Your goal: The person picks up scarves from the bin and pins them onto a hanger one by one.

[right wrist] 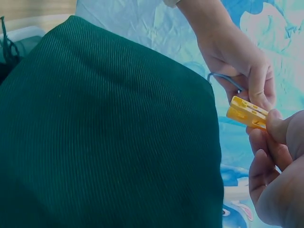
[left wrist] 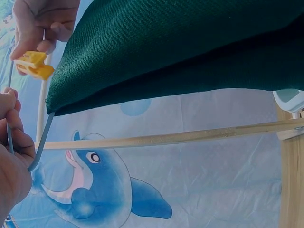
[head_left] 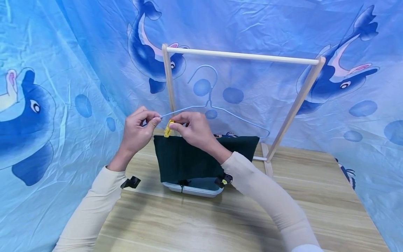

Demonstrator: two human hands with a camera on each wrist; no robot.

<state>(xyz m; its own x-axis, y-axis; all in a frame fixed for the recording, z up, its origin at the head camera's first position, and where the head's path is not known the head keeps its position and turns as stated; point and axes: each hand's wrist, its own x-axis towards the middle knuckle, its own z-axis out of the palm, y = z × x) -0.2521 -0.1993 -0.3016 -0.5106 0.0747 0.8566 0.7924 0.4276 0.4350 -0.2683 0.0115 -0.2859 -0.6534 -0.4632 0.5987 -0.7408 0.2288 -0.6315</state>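
A dark green ribbed cloth (head_left: 185, 157) hangs folded over the lower bar of a light blue wire hanger (head_left: 234, 115). At the hanger's left end, my left hand (head_left: 138, 129) pinches the wire between thumb and fingers. My right hand (head_left: 196, 130) pinches a yellow clothespin (head_left: 169, 128) near the cloth's upper left corner. In the right wrist view the clothespin (right wrist: 248, 113) points toward the left hand (right wrist: 242, 61), beside the cloth's edge. The left wrist view shows the wire (left wrist: 42, 142) bending out from under the cloth (left wrist: 156, 57).
Behind the hanger stands a rack with a white top rail (head_left: 242, 56) and wooden side posts (head_left: 296, 108). Under the cloth, a white-rimmed tray (head_left: 195, 190) with dark green material sits on the wooden table (head_left: 176, 224). A blue dolphin-print curtain (head_left: 261, 28) surrounds the table.
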